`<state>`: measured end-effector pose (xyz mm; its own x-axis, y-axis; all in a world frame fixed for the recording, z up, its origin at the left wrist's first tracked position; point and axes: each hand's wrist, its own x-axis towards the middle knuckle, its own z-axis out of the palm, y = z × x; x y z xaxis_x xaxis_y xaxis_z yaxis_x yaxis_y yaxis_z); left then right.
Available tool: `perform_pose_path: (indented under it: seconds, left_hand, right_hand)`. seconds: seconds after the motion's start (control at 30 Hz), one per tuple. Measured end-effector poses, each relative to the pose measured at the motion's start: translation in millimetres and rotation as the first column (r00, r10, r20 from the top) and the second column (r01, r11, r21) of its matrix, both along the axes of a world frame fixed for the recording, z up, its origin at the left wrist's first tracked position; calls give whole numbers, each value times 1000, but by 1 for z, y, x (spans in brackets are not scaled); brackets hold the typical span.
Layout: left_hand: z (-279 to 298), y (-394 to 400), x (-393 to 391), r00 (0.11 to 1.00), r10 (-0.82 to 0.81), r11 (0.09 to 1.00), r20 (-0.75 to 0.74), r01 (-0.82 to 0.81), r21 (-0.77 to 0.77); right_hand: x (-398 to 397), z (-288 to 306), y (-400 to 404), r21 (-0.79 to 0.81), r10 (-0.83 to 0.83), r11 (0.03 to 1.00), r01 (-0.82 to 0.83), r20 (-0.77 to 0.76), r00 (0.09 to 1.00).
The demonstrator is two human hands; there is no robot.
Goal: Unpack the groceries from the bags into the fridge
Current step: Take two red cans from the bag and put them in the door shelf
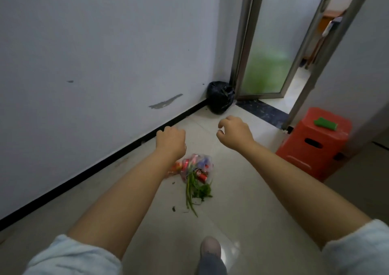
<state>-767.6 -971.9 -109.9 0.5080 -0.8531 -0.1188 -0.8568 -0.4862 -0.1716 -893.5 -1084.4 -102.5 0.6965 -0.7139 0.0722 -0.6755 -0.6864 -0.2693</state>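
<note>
A clear plastic grocery bag (193,165) lies on the tiled floor near the wall, holding red drink cans (202,175) and other coloured packets. Green leafy stalks (195,192) spill out of it toward me. My left hand (171,141) hangs above the bag's left end with its fingers curled downward and nothing in it. My right hand (234,132) is stretched out to the right of the bag, fingers loosely curled, holding nothing. No fridge is in view.
A tied black rubbish bag (220,98) sits in the corner by a frosted glass door (265,43). A red plastic stool (315,142) with a green item (325,123) on top stands at the right. My shoe (210,247) is on the floor below.
</note>
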Motion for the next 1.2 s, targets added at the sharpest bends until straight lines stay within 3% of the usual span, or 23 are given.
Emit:
perform_pose_path:
  seconds: [0.43,0.67,0.83,0.97,1.07,1.2]
  left_hand:
    - [-84,-85,206,976,159,976,-150,-132,176]
    - [-169,-139,309,971,35,949,-237,42,313]
    - [-239,-191,342,956,-76,931,-284,170,322]
    - [-340,-229,344,927,-132,929,-352,239,282]
    - [-443,-245,330,908,-64,920,-413,213,328]
    - [-571,-257,297,894,-107,894,-436,278,352]
  right_hand:
    - [197,-91,-119,257,51,966,-10,-152,987]
    - [253,-192,-143,389,-105,894,223,-301,948]
    - [267,-268,-151,535,-234,744,400,-352,906]
    - [275,-360,-168,600,-294,656,458,-355,887]
    - [275,-447,-176,644,-352,600,475,-321,879]
    - [261,-553,-192,598,-503,598,534,-240,831]
